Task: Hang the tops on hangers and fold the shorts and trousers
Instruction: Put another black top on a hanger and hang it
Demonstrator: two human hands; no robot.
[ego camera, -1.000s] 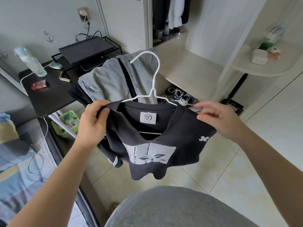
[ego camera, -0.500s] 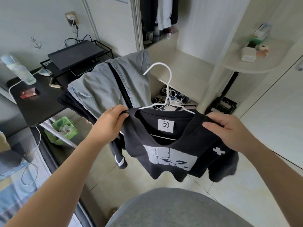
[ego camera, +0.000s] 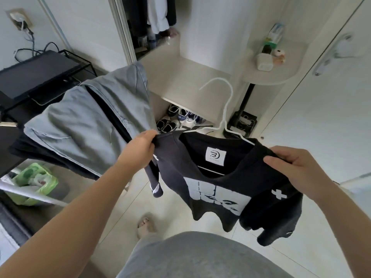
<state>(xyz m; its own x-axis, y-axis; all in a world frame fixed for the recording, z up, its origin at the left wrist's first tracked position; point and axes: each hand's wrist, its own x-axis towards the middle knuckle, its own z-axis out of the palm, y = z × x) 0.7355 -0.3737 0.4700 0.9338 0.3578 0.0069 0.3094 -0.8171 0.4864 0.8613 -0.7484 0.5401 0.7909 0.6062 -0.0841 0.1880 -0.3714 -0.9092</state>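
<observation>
A black T-shirt (ego camera: 218,189) with a white print and a white neck label hangs in front of me on a white wire hanger (ego camera: 226,109), whose hook sticks up above the collar. My left hand (ego camera: 140,149) grips the shirt's left shoulder. My right hand (ego camera: 293,167) grips the right shoulder, fingers curled over the fabric. A grey-blue garment (ego camera: 86,123) lies draped over dark clothes on the left.
An open wardrobe (ego camera: 190,77) stands ahead with hanging clothes (ego camera: 156,15) above and shoes (ego camera: 176,119) at the bottom. A black desk (ego camera: 8,137) with a laptop (ego camera: 38,71) is at left, a green bin (ego camera: 34,183) under it. A rounded shelf (ego camera: 281,77) is at upper right.
The shirt on its hanger and both hands have shifted right and slightly down in view, toward the wardrobe. Both grips stay the same.
</observation>
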